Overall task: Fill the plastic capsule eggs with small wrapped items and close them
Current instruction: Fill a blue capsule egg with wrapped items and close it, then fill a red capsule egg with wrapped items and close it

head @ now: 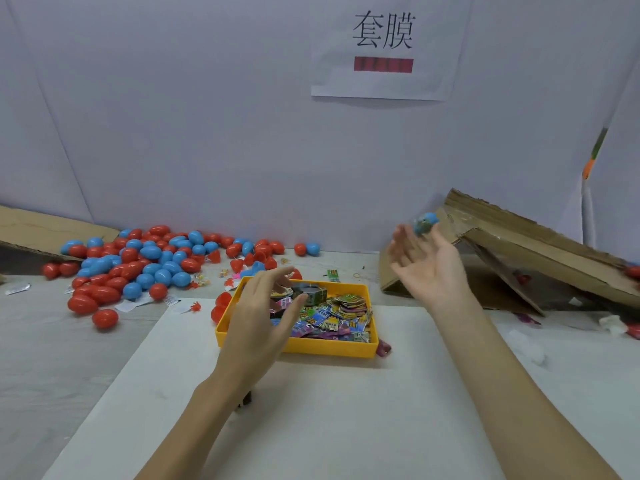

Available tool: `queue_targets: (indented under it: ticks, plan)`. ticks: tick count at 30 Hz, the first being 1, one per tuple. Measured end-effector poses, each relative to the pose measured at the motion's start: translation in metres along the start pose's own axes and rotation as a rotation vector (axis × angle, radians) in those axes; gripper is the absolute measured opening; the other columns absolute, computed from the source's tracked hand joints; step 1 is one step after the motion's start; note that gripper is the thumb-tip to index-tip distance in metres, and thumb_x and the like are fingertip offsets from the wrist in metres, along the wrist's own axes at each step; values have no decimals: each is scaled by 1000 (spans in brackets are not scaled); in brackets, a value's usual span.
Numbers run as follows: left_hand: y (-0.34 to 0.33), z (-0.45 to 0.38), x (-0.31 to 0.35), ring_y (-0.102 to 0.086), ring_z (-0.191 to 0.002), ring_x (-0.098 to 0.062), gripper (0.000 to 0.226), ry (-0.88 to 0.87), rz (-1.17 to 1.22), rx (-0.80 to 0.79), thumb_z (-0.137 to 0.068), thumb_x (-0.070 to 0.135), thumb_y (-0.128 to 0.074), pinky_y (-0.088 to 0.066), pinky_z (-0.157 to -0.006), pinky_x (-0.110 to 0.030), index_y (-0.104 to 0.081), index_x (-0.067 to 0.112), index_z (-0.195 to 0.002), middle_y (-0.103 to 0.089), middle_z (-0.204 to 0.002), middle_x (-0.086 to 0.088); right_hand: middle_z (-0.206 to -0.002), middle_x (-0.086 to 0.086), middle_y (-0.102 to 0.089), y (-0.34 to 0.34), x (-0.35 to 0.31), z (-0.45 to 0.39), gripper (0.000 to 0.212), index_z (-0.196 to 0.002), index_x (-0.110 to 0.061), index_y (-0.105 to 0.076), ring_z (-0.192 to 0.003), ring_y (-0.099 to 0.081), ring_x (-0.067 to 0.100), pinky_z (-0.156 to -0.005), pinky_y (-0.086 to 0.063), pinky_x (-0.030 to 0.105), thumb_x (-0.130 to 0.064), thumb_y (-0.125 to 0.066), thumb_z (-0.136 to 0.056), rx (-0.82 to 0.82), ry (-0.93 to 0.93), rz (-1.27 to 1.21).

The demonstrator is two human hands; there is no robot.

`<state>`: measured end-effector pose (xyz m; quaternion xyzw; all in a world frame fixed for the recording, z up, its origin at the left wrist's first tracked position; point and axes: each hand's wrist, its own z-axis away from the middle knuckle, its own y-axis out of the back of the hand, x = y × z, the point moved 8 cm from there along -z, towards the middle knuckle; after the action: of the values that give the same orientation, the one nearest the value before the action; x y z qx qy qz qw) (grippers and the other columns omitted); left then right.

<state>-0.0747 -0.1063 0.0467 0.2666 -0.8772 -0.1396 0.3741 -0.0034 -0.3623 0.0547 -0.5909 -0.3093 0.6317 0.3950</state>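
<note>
At right of centre the right hand (426, 261) is raised palm-up with its fingers spread, its grip released, and a blue capsule egg (425, 223) sits blurred just above the fingertips; whether it touches them cannot be told, and it looks to be leaving the hand toward the cardboard box (540, 251) lying on its side at the right edge. That reads as one filled egg being sent off. The left hand (263, 313) hovers with straight, relaxed fingers over the yellow tray (311, 348) of small wrapped items (332, 317) in the middle of the frame, holding nothing. The heap of red and blue eggs (145, 265) lies on the tabletop (52, 358) at mid left. The next move probably calls for pinching one packet from the tray and fetching a fresh egg from that heap.
</note>
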Motion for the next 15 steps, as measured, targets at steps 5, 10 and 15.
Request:
queue_targets:
  ticks: [5, 10, 15]
  plan:
    - [7, -4, -6, -63, -98, -11, 37, 36, -15, 45, -94, 30, -65, -57, -82, -24, -62, 17, -129, -61, -108, 10, -107, 11, -69, 22, -27, -15, 33, -134, -17, -61, -92, -69, 19, -80, -57, 29, -30, -58, -104, 45, 162, 34]
    - [2, -3, -11, -61, -97, -7, 14, 45, -53, 8, -97, 23, -65, -56, -79, -24, -68, 19, -110, -59, -105, 12, -88, 8, -72, 43, 38, 1, 28, -113, 0, -72, -81, -68, 16, -73, -55, 26, -17, -51, -107, -22, 83, 478]
    - [-1, 0, -27, -58, -99, -10, 8, 140, -119, 0, -98, 19, -66, -53, -86, -29, -70, 17, -104, -60, -102, 10, -75, 2, -70, 34, 57, 14, 28, -99, -10, -77, -71, -66, 12, -66, -55, 21, -15, -51, -107, -80, 317, 944]
